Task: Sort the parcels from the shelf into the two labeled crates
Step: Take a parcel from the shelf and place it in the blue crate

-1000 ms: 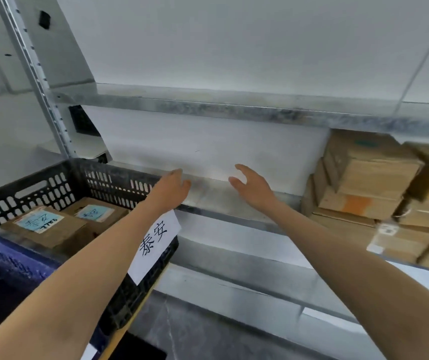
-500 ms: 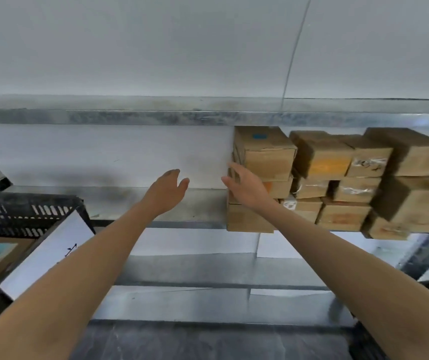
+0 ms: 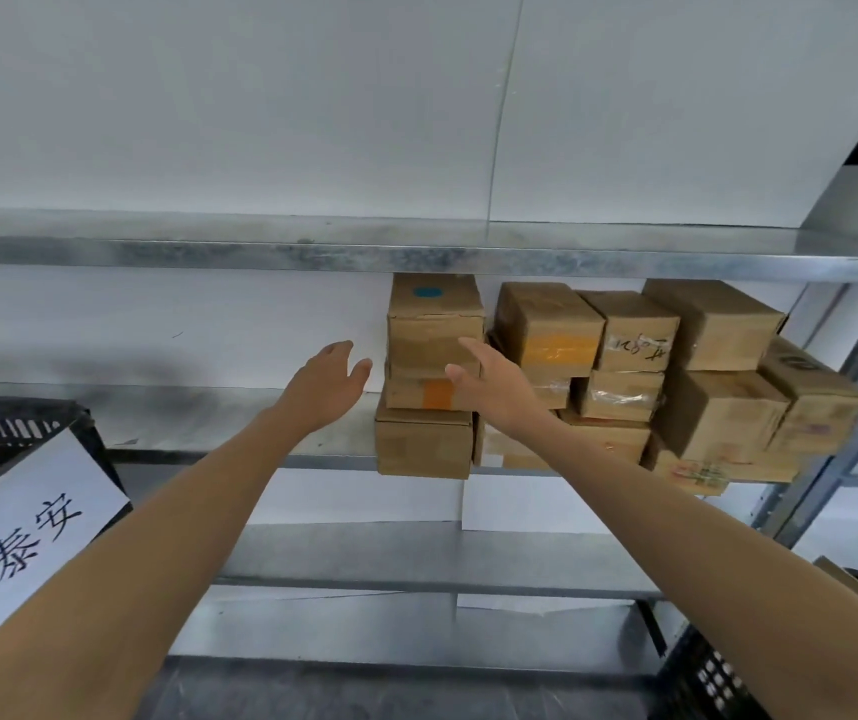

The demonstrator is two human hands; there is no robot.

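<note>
Several brown cardboard parcels are stacked on the right half of a metal shelf (image 3: 198,418). The leftmost stack has a top parcel with a blue dot (image 3: 434,317), a middle parcel with an orange patch (image 3: 419,393) and a bottom parcel (image 3: 422,445). My left hand (image 3: 328,381) is open, just left of that stack and apart from it. My right hand (image 3: 489,381) is open in front of the stack's right side; whether it touches the cardboard I cannot tell. A black crate (image 3: 16,433) with a white paper label (image 3: 26,532) sits at the left edge.
More parcels (image 3: 718,407) fill the shelf to the right, up to a grey upright post (image 3: 842,439). An upper shelf (image 3: 416,252) hangs close above the stacks. A second dark crate (image 3: 707,678) shows at the lower right corner. A lower shelf (image 3: 416,563) runs below.
The view has swung right, from the black crate to the parcel stacks. Both hands have come closer to the leftmost stack, staying open and holding nothing.
</note>
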